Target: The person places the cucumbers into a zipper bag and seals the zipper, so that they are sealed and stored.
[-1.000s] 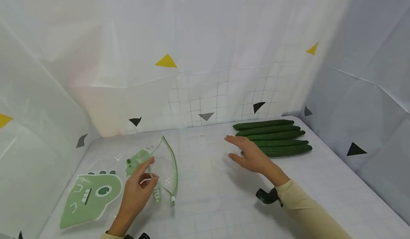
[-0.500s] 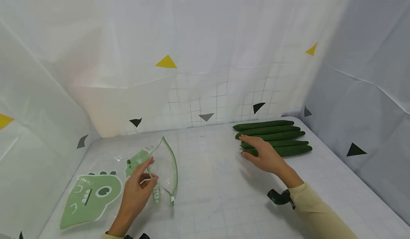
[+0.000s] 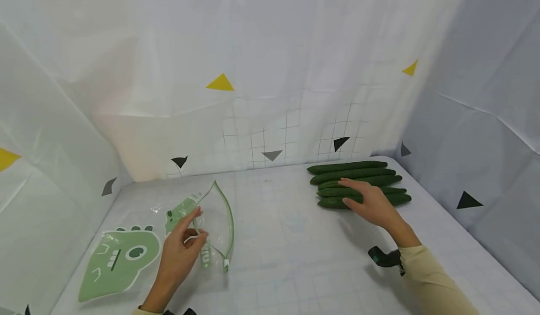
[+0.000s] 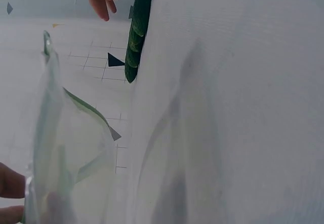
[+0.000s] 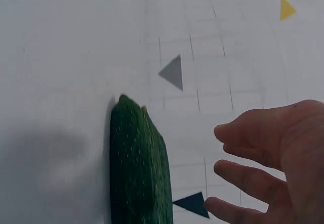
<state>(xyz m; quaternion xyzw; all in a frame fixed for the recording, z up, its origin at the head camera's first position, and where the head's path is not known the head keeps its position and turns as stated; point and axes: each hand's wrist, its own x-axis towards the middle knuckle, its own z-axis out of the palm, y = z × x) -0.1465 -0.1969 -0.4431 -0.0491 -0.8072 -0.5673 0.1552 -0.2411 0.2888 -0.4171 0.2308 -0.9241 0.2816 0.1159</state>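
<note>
Head view: read it as the start of bagging, first pick not made. Left hand (image 3: 179,251) pinched one mouth edge of the clear bag (image 3: 135,254) between thumb and index finger; the green strip (image 3: 229,216) on the other rim stood off toward 3 o'clock, so the mouth gaped. Bag sat at 9 o'clock on the table (image 3: 287,230), no cucumber visible inside. Right hand (image 3: 373,205) hung above the cucumbers (image 3: 353,176) at 2 o'clock, thumb and fingers spread, nothing held; right wrist view showed clear air between.

Next move likely called for lowering the right hand, wrapping one cucumber, probably the 6 o'clock-most, then a lift toward 9 and an end-first entry. Left pinch would need to hold; film might fold in if a tip caught the rim.

Cucumbers: five, long, slim, dark green, roughly straight, near-parallel, side by side along 9-to-3. Close up, skin looked bumpy with small pale flecks. Should grip OK, though one could roll into its neighbour. Couldn't tell whether all of them touched.
</note>
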